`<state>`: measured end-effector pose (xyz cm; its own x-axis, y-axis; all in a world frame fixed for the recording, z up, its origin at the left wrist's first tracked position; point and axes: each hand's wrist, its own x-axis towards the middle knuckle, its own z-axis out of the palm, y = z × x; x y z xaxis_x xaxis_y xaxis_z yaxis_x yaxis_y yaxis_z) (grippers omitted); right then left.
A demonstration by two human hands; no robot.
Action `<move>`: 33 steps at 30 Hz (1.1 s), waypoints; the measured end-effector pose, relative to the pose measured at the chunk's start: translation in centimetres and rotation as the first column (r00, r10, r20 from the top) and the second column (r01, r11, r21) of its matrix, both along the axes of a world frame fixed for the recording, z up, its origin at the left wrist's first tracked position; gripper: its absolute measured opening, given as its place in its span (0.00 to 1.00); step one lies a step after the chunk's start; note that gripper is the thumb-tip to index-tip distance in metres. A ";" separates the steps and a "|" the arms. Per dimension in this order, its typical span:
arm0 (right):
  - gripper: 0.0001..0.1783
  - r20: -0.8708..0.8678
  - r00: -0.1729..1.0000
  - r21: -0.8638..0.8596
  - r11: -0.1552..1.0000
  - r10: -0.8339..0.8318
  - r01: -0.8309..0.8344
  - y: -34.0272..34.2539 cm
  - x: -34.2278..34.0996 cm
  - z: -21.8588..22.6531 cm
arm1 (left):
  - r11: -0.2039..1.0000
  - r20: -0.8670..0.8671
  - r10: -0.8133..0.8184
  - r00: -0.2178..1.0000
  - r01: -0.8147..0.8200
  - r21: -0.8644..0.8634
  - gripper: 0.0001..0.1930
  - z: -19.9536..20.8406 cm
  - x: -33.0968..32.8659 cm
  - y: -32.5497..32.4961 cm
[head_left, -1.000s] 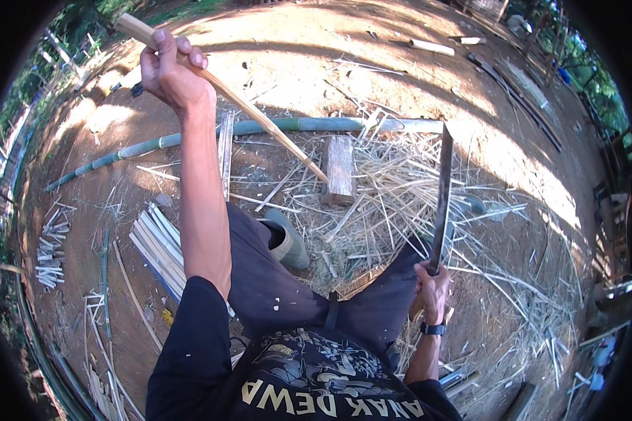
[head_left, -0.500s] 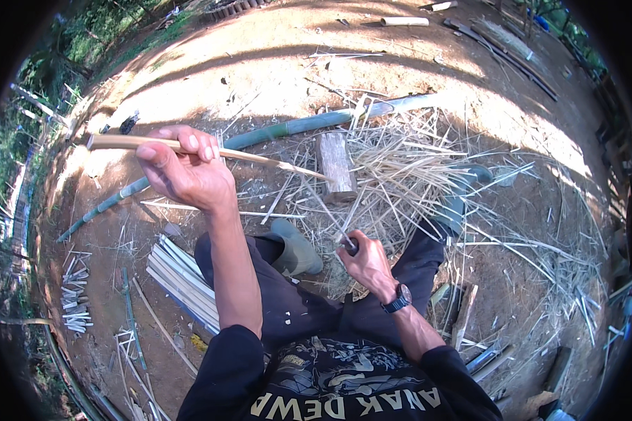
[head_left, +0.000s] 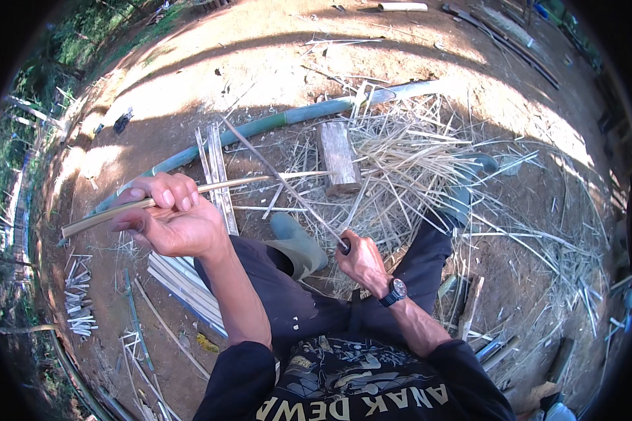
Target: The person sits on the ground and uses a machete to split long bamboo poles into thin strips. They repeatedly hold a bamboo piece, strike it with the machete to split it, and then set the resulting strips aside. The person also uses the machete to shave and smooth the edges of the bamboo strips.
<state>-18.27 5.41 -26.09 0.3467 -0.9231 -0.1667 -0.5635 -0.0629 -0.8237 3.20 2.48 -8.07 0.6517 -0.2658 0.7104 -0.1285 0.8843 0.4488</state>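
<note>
My left hand [head_left: 189,228] is closed around a bamboo strip [head_left: 242,183], which slants from the left toward the wood block. The strip's thin tip is by the short log block [head_left: 338,156] on the ground; whether it touches I cannot tell. My right hand [head_left: 363,265] grips the dark handle of a long knife [head_left: 303,203]. Its narrow blade points up and to the left, crossing the strip in view. Whether the blade meets the strip is unclear. Behind and right of the block lies a heap of thin bamboo shavings [head_left: 407,158].
A long green bamboo pole [head_left: 302,114] lies across the ground beyond the block. Beside my left leg rests a bundle of split strips [head_left: 186,291]. Short cut pieces [head_left: 79,298] are piled at the far left. My rubber boots [head_left: 298,245] flank the block.
My left hand has dropped lower, tilting the bamboo strip so its thick end sits lower. The knife blade has swung up and left across the strip, while my right hand stays nearly in place.
</note>
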 end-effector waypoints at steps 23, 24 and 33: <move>0.15 -0.440 0.897 0.204 0.968 -0.044 0.147 -9.1 -6.9 -19.5 | 0.996 0.012 -0.093 0.996 0.093 0.015 0.22 0.1 1.7 -0.5; 0.16 -0.434 0.900 0.213 0.966 -0.038 0.144 -9.1 -6.9 -19.3 | 0.995 -0.005 -0.102 0.995 0.102 0.020 0.24 0.4 2.0 -0.7; 0.12 -0.148 0.978 0.137 0.976 -0.147 0.168 -4.5 -5.3 -12.1 | 0.969 0.018 -0.178 0.984 0.172 0.175 0.36 1.3 2.0 0.8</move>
<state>-23.54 0.90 -38.18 0.1633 -0.9256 -0.3414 -0.6639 0.1528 -0.7320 5.19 3.30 -6.79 0.5613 -0.4938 0.6642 0.0041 0.8042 0.5944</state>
